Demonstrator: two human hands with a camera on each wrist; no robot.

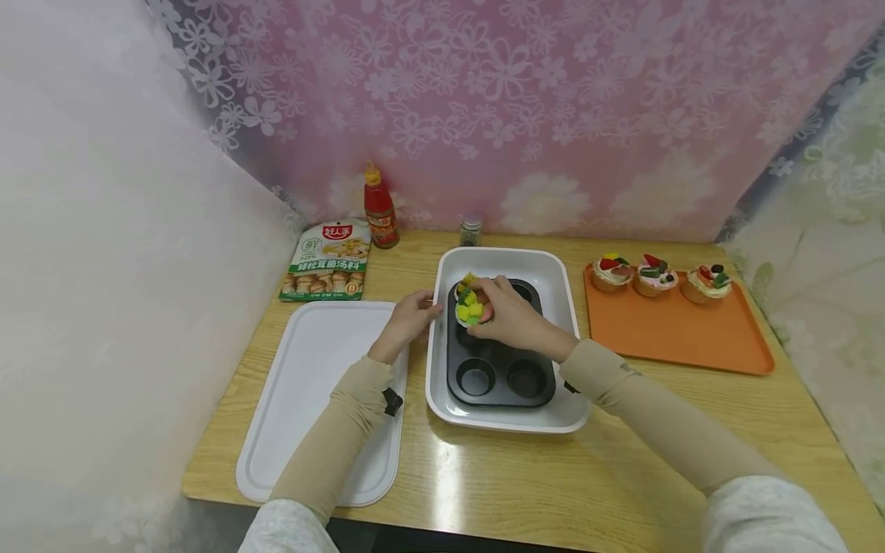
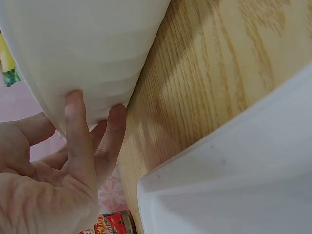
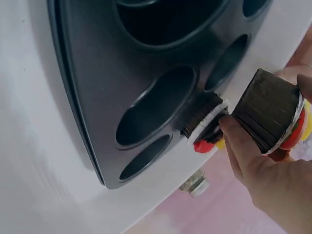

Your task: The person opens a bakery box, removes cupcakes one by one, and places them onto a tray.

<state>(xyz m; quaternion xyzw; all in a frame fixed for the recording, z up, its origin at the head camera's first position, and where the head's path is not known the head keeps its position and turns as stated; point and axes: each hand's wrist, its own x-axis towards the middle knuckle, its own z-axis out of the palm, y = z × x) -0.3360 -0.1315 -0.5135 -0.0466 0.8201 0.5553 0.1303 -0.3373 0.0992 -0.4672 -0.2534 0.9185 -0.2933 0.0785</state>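
My right hand point(image 1: 510, 313) grips a cupcake point(image 1: 469, 310) topped with yellow and green pieces, tilted over the far left part of a dark muffin tin point(image 1: 499, 398). In the right wrist view the brown base of this cupcake point(image 3: 270, 111) shows beside a second cupcake point(image 3: 209, 119), which sits at a far cup of the tin. The tin lies inside a white basin point(image 1: 512, 424); its near cups hold nothing. At the basin's left side, my left hand point(image 1: 409, 321) holds the rim, with the thumb at the edge and fingertips point(image 2: 74, 100) against the outer wall.
Three cupcakes stand along the back of an orange tray point(image 1: 671, 334) on the right. A white tray point(image 1: 325, 369) lies left of the basin. Behind are a mushroom-printed food pouch point(image 1: 328, 259), a red sauce bottle point(image 1: 380, 211) and a small jar point(image 1: 471, 230).
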